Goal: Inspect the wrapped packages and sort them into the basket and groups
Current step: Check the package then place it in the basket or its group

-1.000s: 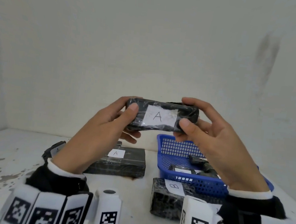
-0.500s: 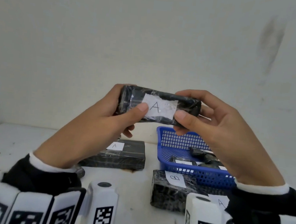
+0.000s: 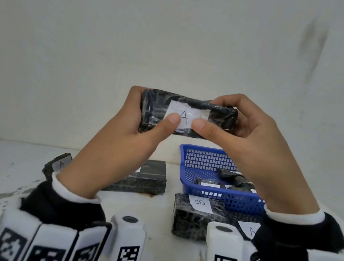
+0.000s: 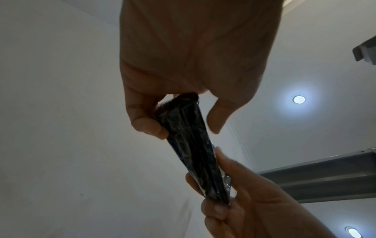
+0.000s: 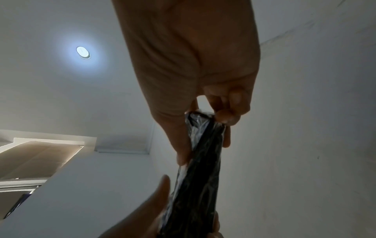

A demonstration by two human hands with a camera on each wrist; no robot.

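Both hands hold one black wrapped package (image 3: 219,116) up in front of the wall, its white label marked A facing me. My left hand (image 3: 142,125) grips its left end, thumb on the label. My right hand (image 3: 237,128) pinches its right end, thumb beside the letter. The wrist views show the same package (image 4: 191,149) (image 5: 199,173) edge-on between the left hand (image 4: 175,119) and the right hand (image 5: 207,133). The blue basket (image 3: 204,155) on the table at right holds some small black wrapped pieces.
On the white table lie a flat black package (image 3: 147,176) behind my left arm, a small package labelled A (image 3: 57,165) at far left, and a package labelled B (image 3: 196,215) before the basket, with another A label (image 3: 250,229) beside it. A wall stands close behind.
The hands have raised the package and tilted its label more towards me. Both thumbs have slid inwards onto the label.
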